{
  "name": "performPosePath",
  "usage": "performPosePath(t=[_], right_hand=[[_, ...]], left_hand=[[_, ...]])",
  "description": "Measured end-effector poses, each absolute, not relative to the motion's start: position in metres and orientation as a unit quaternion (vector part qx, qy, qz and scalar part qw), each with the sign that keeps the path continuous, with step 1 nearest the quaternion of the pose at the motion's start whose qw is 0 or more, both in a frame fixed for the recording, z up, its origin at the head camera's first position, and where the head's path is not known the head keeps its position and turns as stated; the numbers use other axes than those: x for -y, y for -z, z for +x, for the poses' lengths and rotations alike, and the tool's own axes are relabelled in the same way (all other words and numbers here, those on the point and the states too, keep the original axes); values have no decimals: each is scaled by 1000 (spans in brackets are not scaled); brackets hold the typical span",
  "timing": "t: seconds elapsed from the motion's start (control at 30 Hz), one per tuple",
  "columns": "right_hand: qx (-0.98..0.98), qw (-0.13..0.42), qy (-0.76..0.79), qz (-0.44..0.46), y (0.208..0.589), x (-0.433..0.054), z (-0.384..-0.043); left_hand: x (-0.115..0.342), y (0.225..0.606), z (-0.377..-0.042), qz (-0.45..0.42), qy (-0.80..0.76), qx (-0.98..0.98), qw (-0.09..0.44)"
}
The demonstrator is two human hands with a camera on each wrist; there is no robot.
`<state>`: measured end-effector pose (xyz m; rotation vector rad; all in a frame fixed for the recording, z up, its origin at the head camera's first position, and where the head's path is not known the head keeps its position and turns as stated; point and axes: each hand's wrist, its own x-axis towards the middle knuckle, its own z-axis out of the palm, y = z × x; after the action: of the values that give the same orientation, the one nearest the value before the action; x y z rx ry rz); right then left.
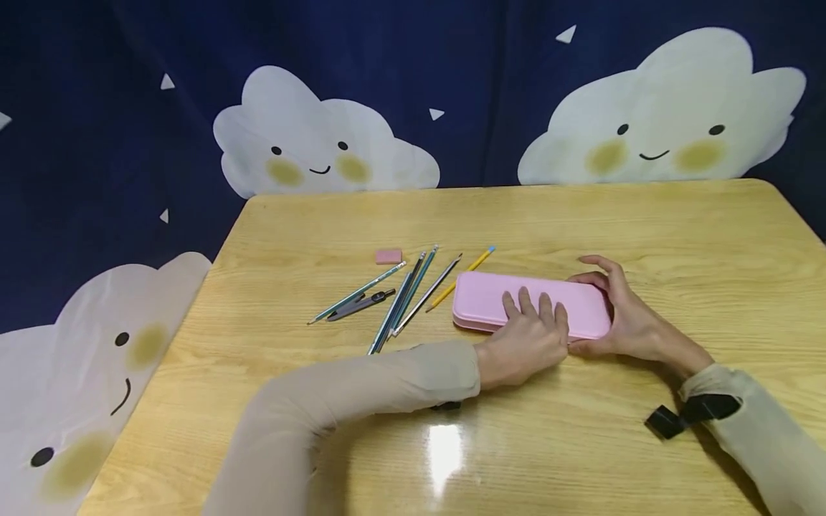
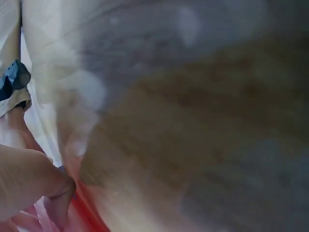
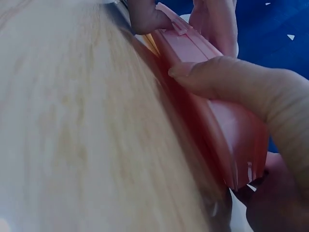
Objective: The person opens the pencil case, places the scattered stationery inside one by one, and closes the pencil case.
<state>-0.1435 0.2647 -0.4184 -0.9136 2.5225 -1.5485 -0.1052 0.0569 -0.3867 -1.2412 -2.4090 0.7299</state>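
Note:
A pink pencil case (image 1: pixel 480 294) lies closed on the table, its long front edge towards me. My left hand (image 1: pixel 525 347) rests over the front of its lid with the fingers spread on top. The right wrist view shows that hand's bent thumb (image 3: pixel 147 17) at the clasp on the case's front edge. My right hand (image 1: pixel 622 315) grips the right end of the case, thumb (image 3: pixel 207 79) along the front side and fingers round the back. Mostly a blurred sleeve and part of the hand fill the left wrist view. The inside of the case is hidden.
Left of the case lie several pencils (image 1: pixel 419 290), one a yellow pencil (image 1: pixel 480 259) partly beside the case. A grey compass (image 1: pixel 361 304) lies among them, and a pink eraser (image 1: pixel 388 256) behind. A dark blue curtain (image 1: pixel 477 64) with clouds hangs beyond the wooden table (image 1: pixel 516 222).

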Motion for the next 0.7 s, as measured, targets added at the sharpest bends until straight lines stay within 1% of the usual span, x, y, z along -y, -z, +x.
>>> performPosePath(t=[0.13, 0.23, 0.4, 0.47, 0.7], right_hand=[[-819, 18, 491, -295, 420, -263, -143], [-822, 29, 489, -291, 422, -261, -144], [-814, 38, 489, -309, 424, -261, -147], [-812, 33, 486, -322, 423, -265, -147], [-815, 20, 477, -330, 423, -278, -141]], left_hand=[[-59, 385, -109, -425, -240, 854, 179], [-59, 378, -110, -400, -219, 874, 169], [-60, 367, -106, -389, -195, 895, 94], [-61, 364, -105, -398, -193, 893, 80], [-58, 354, -101, -439, -189, 874, 88]])
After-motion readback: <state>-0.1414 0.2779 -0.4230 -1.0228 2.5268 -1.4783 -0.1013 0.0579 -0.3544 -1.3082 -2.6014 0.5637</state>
